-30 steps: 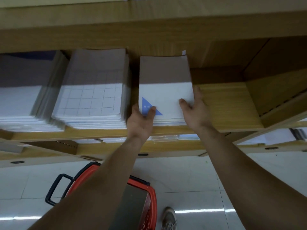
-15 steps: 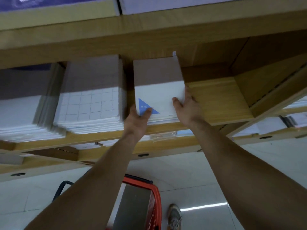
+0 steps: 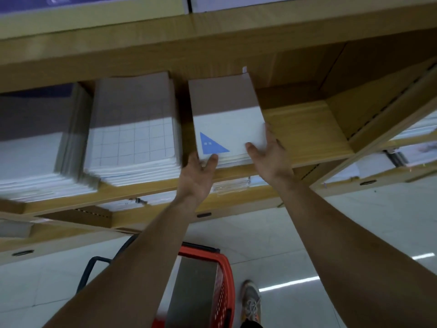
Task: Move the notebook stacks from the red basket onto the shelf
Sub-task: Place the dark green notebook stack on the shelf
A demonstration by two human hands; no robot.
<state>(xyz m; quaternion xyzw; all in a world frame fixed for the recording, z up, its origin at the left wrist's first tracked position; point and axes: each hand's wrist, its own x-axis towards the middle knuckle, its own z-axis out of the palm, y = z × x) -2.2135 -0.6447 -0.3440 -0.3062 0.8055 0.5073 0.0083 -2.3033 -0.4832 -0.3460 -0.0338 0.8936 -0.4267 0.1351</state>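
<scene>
The left hand is pinching the near corner of the notebook stack, thumb on the cover, while the right hand is bracing the other corner with fingers spread. The stack is lying on the shelf, beside a gridded stack. Pushing evenly should be keeping it square; more is waiting in the red basket.

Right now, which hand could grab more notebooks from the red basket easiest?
Probably the left hand: its arm crosses right over the red basket, while the right hand sits farther off, beside the triangle-marked stack.
</scene>
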